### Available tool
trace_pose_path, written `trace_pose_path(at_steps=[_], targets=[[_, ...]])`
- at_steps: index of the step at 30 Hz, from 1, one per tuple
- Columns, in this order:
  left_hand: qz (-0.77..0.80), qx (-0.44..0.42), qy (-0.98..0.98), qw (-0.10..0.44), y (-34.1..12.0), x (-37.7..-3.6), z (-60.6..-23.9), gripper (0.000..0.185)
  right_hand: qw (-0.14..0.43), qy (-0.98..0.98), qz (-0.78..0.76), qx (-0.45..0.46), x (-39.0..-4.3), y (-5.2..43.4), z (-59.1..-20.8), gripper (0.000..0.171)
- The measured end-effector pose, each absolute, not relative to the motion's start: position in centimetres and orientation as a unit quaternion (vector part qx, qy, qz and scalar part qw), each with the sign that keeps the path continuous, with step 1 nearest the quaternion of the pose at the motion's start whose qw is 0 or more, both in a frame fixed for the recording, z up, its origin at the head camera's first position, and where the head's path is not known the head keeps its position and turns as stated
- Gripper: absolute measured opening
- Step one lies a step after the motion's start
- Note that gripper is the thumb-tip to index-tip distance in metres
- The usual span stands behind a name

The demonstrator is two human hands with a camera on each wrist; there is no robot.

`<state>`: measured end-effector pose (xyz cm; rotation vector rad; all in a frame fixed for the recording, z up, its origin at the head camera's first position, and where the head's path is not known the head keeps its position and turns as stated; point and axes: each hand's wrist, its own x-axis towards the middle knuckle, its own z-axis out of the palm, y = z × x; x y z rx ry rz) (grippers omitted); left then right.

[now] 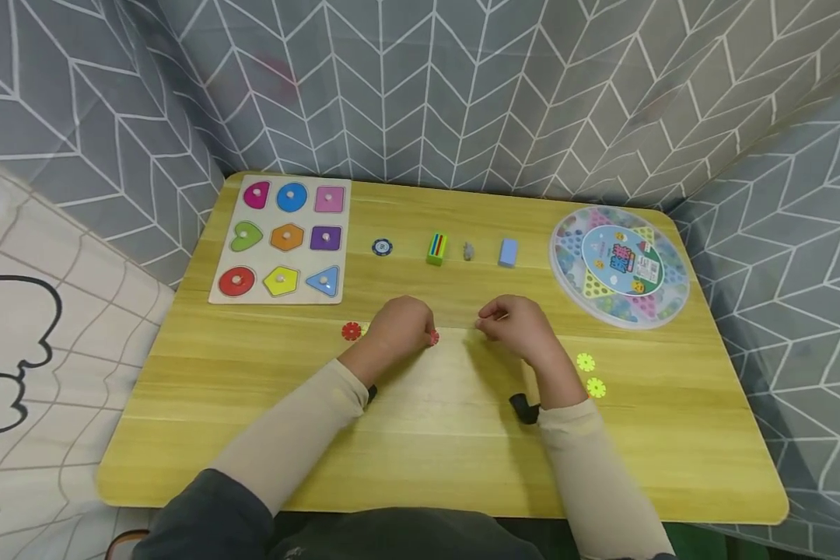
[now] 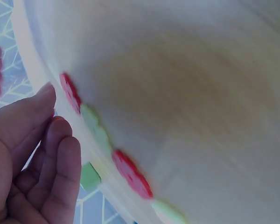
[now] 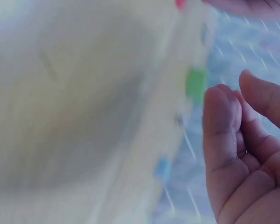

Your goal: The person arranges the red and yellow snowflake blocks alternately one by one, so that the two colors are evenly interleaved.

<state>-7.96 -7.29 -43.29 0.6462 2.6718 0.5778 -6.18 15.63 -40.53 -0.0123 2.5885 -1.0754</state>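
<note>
My left hand [image 1: 400, 327] hovers at the right end of a row of red and yellow-green flower-shaped discs on the table. Its thumb and fingers are loosely bent, with no disc visible between them. A red disc [image 1: 434, 337] lies right at its fingertips; another red disc [image 1: 351, 331] is at the row's left end. In the left wrist view, red disc [image 2: 130, 172] and pale green disc [image 2: 97, 128] alternate, edge to edge; the hand hides part of this row in the head view. My right hand [image 1: 519, 327] is raised nearby, fingers loosely bent, holding nothing.
Two yellow-green discs [image 1: 586, 362] lie beside the right forearm. A shape puzzle board [image 1: 345, 233] is at back left, a round game box [image 1: 560, 288] at back right. Between them sit a poker chip [image 1: 382, 247], green block [image 1: 437, 250], small grey figure [image 1: 468, 251] and blue block [image 1: 508, 253].
</note>
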Motion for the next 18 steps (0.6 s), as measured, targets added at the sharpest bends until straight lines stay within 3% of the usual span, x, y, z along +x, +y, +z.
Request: trace_pose_path(at_steps=[5, 11, 18], targets=[[0.186, 0.238, 0.940, 0.159, -6.4, -7.8, -43.6, 0.008, 0.156, 0.923, -0.350, 0.025, -4.1, 22.7, -38.9, 0.036], [0.183, 0.229, 0.944, 0.154, -6.2, -7.8, -43.8, 0.014, 0.163, 0.944, -0.272, 0.091, -1.8, 30.1, -39.9, 0.053], [0.190, 0.233, 0.940, 0.158, -6.0, -7.8, -44.1, 0.010, 0.198, 0.940, -0.251, 0.123, -0.7, 32.2, -41.7, 0.062]])
